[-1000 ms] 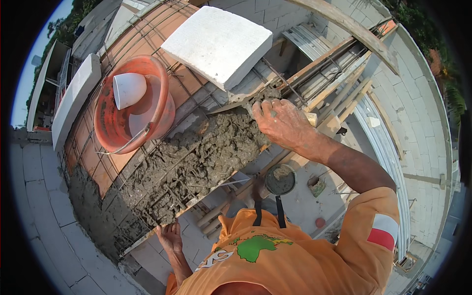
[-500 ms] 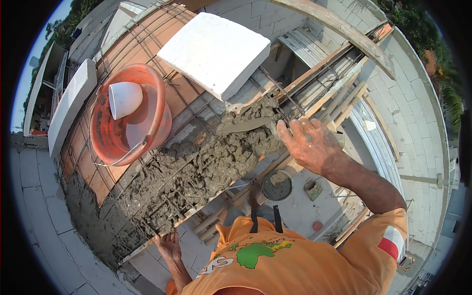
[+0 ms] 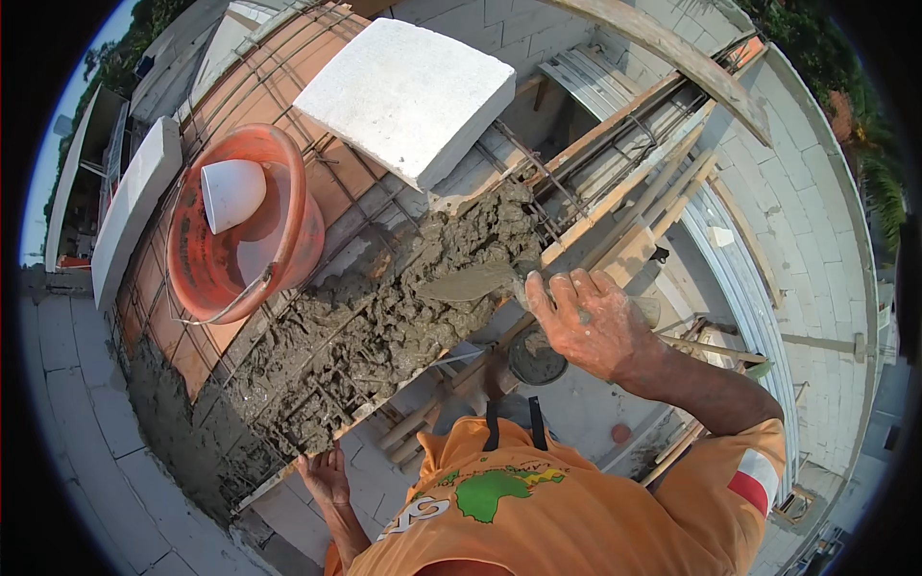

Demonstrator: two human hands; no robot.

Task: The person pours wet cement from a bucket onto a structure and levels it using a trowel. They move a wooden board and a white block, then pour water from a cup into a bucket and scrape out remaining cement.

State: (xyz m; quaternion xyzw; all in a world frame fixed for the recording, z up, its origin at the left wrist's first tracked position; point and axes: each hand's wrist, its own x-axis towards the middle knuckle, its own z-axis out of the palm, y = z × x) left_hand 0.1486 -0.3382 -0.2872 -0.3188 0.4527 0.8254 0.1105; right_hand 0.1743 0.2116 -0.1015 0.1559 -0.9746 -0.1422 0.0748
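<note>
My right hand (image 3: pixel 593 322) is closed on the handle of a trowel (image 3: pixel 461 286), whose blade lies over the wet grey concrete (image 3: pixel 370 341) near the upper end of a long strip. Steel rebar (image 3: pixel 567 206) sticks out of the concrete beside it. My left hand (image 3: pixel 325 472), lower down, has its fingers curled at the edge of the wooden formwork board (image 3: pixel 360 418). Left of the concrete, an orange bucket (image 3: pixel 303 250) with murky water and a white cup (image 3: pixel 230 192) sits on the rebar grid over reddish boards. A white block (image 3: pixel 403 91) rests above.
Another white block (image 3: pixel 134 211) stands at the left, beside block walls (image 3: pixel 72 394). A loose plank (image 3: pixel 672 62) crosses the upper right. Below the formwork, a drop shows a bucket (image 3: pixel 536 363) and timber on a lower level; long metal profiles (image 3: pixel 740 278) lie to the right.
My right hand and the trowel have moved down toward me, off the upper end of the concrete onto its near side. My left hand stays at the board's edge.
</note>
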